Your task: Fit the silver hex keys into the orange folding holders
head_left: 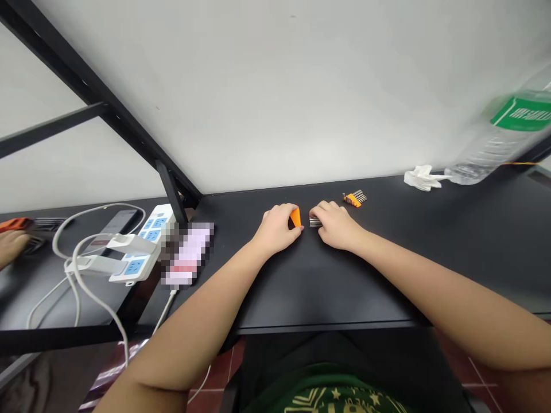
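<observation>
My left hand (276,230) is closed around a hollow orange plastic case (295,216), whose end shows between thumb and fingers. A short gap to the right, my right hand (334,226) is closed over a row of thin silver screwdriver bits (314,221). Their tips stick out towards the orange case, and the part under my fingers is hidden. Just beyond my right hand, an orange bit holder (353,199) with several metal bits in it lies on the black table (318,281).
Left of me are a phone (189,252) on a cable and a white power strip (144,244) with chargers, beside a black metal frame (124,137). Another person's hand (12,246) is at far left. A crumpled tissue (422,178) and large plastic bottle (491,146) lie at right.
</observation>
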The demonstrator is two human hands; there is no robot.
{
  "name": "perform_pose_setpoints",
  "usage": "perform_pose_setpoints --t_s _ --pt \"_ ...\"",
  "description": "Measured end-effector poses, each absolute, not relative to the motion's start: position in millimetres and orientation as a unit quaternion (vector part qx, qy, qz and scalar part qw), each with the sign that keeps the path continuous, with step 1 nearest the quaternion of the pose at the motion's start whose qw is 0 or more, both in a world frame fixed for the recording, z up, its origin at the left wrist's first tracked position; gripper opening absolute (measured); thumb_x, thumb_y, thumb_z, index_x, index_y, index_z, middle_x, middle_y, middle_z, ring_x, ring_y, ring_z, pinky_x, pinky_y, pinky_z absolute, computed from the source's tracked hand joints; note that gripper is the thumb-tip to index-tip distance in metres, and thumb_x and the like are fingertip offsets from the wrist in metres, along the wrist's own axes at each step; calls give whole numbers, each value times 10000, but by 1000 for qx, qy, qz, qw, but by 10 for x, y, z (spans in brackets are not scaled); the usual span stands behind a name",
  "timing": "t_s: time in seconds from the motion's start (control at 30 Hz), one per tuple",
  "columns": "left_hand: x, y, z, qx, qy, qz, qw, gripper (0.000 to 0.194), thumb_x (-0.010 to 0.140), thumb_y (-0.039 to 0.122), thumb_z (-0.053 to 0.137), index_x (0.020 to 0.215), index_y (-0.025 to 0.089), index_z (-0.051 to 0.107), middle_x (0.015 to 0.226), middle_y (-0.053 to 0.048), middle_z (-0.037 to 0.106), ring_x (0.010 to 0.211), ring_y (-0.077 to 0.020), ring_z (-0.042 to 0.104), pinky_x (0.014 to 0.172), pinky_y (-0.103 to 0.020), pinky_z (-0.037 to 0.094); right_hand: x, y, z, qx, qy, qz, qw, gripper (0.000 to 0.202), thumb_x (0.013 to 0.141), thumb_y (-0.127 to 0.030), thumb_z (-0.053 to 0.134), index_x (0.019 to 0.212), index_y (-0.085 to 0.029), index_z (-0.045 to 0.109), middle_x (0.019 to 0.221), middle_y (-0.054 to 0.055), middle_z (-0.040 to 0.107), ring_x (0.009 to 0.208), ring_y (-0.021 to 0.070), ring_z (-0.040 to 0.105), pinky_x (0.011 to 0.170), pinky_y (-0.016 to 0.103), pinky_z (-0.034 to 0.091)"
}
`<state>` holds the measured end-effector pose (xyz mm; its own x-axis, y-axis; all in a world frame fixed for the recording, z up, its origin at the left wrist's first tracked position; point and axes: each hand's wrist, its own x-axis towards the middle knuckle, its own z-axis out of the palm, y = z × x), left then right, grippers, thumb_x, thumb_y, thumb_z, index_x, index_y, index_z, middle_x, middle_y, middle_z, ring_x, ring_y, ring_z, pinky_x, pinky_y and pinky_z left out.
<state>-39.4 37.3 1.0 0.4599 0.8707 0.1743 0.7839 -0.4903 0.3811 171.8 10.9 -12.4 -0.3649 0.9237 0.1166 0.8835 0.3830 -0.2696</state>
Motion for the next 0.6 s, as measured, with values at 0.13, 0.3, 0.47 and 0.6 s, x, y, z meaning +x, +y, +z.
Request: perform_pose_setpoints --t_s 0.13,0.3,0.47,0.6 --pt "-392 369 7 847 488 172 124 402 841 344 729 1218 245 627 1177 -64 714 1076 -297 643 967 -459 501 1725 108 -125 -546 -822 86 134 387 852 -93 541 1220 -188 616 1233 131 631 1102 312 548 878 442 440" --pt "-391 366 -5 848 482 180 128 399 837 343 730 1210 246 629 1166 -61 715 1072 -300 645 953 -455 507 1746 116 -127 -537 -827 94 139 413 878 -110 536 1276 -200 602 1242 132 636 1115 308 551 894 435 437" --pt "-393 364 -4 847 483 179 133 394 838 340 729 1208 252 628 1159 -57 715 1072 -299 646 956 -461 508 1735 108 -141 -533 -830 93 138 460 844 -60 535 1275 -204 603 1243 131 638 1120 302 553 892 420 440" --pt "-400 366 -9 849 482 176 126 405 846 344 727 1224 245 617 1178 -60 714 1087 -299 647 972 -461 505 1756 117 -106 -535 -825 102 151 437 857 -95 541 1276 -198 614 1249 127 650 1140 299 569 918 416 451"
